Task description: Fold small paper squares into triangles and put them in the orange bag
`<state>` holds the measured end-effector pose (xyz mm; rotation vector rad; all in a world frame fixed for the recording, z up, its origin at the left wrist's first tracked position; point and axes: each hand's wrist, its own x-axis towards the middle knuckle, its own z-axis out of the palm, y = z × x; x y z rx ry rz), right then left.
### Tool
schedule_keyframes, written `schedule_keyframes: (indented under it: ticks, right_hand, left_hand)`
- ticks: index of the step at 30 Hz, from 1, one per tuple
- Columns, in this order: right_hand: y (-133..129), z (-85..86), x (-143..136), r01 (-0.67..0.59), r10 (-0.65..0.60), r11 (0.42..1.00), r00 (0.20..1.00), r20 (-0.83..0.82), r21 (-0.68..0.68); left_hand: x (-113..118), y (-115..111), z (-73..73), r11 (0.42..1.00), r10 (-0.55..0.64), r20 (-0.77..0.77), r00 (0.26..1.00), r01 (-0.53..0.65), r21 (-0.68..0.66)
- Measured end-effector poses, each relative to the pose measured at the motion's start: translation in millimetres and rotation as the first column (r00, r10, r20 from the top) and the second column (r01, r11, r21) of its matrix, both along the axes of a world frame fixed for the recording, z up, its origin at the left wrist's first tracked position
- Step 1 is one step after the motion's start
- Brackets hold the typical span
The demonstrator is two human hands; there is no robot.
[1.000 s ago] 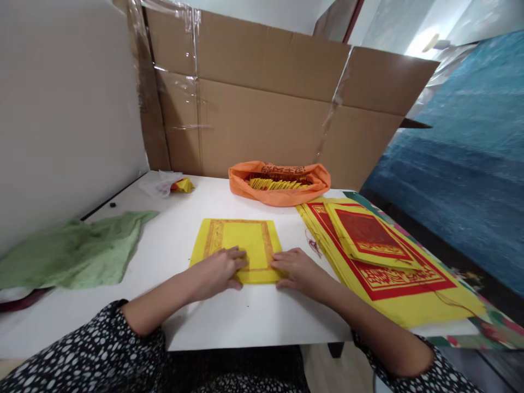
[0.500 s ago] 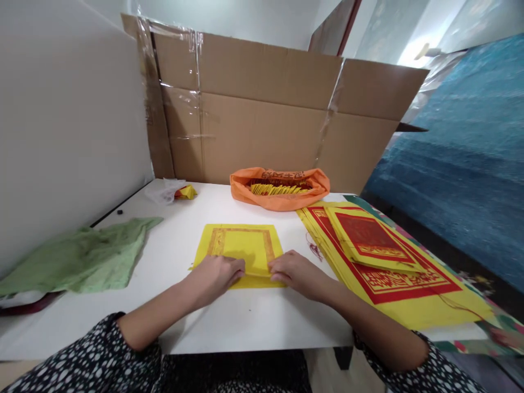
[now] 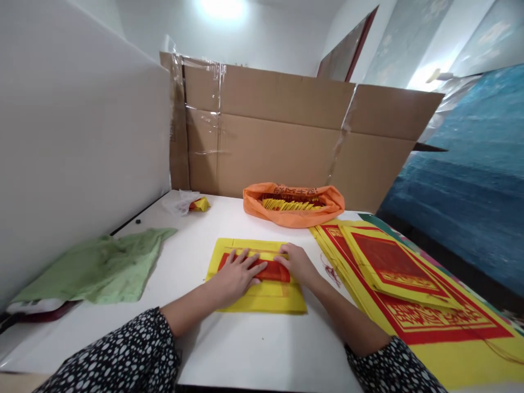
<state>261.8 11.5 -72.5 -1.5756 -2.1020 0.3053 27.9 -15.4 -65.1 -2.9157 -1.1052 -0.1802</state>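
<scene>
A yellow sheet (image 3: pixel 262 304) with a printed border lies on the white table in front of me, its near part folded up so a red printed panel (image 3: pixel 282 273) shows on top. My left hand (image 3: pixel 236 275) rests flat on the folded part with its fingers spread over the red panel. At the upper right of the fold, my right hand (image 3: pixel 298 264) has its fingers curled onto the folded edge, its thumb near the red panel. Whether the sheet is paper or cloth I cannot tell.
An orange bag (image 3: pixel 292 218) holding several folded yellow and red pieces stands behind the sheet. Stacked red and yellow printed sheets (image 3: pixel 393 262) lie at right, near red threads (image 3: pixel 329 270). A green cloth (image 3: pixel 118 262) lies at left. Cardboard (image 3: pixel 278 142) walls off the back.
The sheet's near edge has been folded away from me, exposing the red panel. My left hand went from gripping the edge to lying spread; my right hand moved to the fold's far side.
</scene>
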Motion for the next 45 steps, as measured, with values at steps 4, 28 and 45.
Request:
schedule_keyframes:
  ticks: [4,28,45]
  right_hand:
    - [2.0,-4.5,0.8,-0.006,0.005,1.0,0.993,-0.115,-0.003]
    - [10.3,-4.5,-1.8,0.134,-0.145,0.987,0.98,-0.135,-0.089]
    - [12.9,-10.9,-4.3,0.182,-0.185,0.982,0.979,-0.084,-0.05]
  left_hand:
    - [-3.3,0.1,-5.5,0.995,0.035,0.027,0.999,-0.032,-0.097]
    - [5.0,4.7,-8.7,0.977,0.135,0.041,0.99,-0.126,-0.17]
    - [5.2,4.8,-4.8,0.972,0.148,0.05,0.988,-0.136,-0.191]
